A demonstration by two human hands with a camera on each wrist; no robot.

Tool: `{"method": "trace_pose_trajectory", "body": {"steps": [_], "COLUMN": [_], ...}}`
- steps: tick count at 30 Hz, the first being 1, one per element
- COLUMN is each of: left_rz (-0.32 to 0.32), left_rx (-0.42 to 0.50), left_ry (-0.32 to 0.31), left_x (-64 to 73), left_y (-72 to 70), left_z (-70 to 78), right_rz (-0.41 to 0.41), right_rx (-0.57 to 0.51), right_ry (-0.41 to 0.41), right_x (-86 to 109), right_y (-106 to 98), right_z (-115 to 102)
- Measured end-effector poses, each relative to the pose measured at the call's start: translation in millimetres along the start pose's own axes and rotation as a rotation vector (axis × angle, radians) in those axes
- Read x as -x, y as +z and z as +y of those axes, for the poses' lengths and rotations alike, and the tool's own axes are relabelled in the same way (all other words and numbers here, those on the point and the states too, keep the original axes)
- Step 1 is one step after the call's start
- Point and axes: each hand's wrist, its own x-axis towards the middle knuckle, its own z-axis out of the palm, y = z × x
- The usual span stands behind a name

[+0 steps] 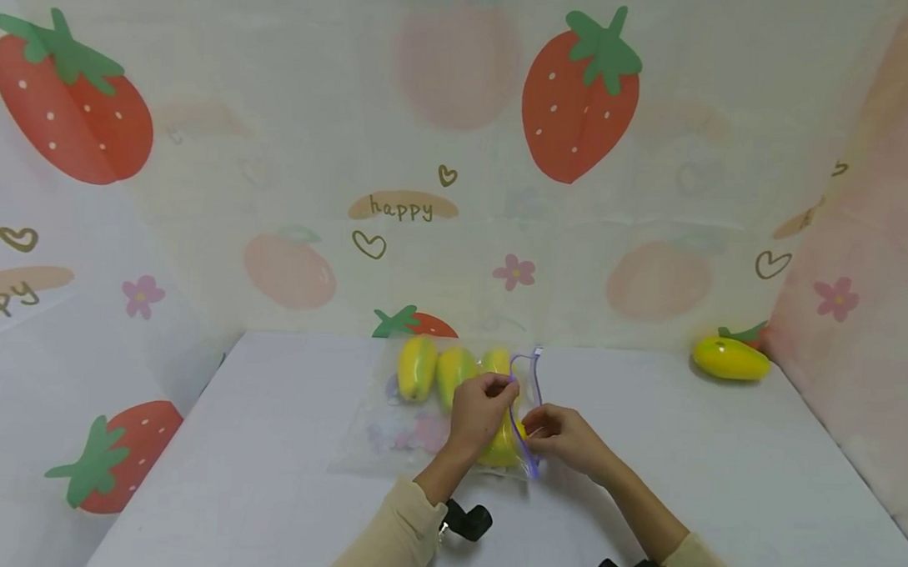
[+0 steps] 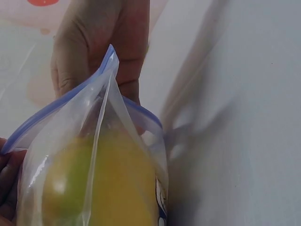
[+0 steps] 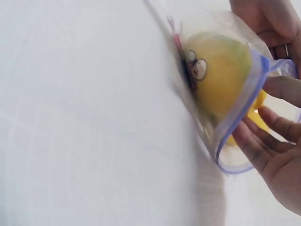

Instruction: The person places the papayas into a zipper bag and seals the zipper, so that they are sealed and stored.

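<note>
A clear zip bag (image 1: 366, 435) with a purple seal strip lies on the table, its mouth spread on the right side. Inside are several yellow-green mango-like fruits (image 1: 417, 370). My left hand (image 1: 479, 414) pinches one lip of the mouth between thumb and fingers. Extended fingers of my right hand (image 1: 564, 437) reach into the opening, close against a yellow fruit (image 3: 218, 70) near the seal. The left wrist view has the right hand (image 2: 106, 42) behind the raised purple strip (image 2: 51, 106), its fingertips hidden by the bag.
Another yellow fruit (image 1: 732, 358) lies alone at the table's back right corner. The white table (image 1: 266, 510) meets a fruit-printed cloth backdrop (image 1: 459, 150) at the rear and both sides. Black wrist cameras (image 1: 468, 522) sit at both sleeves.
</note>
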Motion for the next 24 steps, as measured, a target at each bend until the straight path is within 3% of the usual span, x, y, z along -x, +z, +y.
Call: {"method": "trace_pose_trajectory", "body": {"steps": [6,24], "left_rz": [0.003,-0.002], "left_rx": [0.010,-0.006], "left_ry": [0.000,-0.009], "left_x": [0.5,-0.4], "left_y": [0.4,0.4], "left_z": [1.2,-2.1], "right_rz": [-0.024,-0.012], "right_rx": [0.069,0.087], "right_ry": [-0.071,-0.047], "right_x": [-3.1,2.0], "right_y": [5,-18], "right_z": [-5,-5]}}
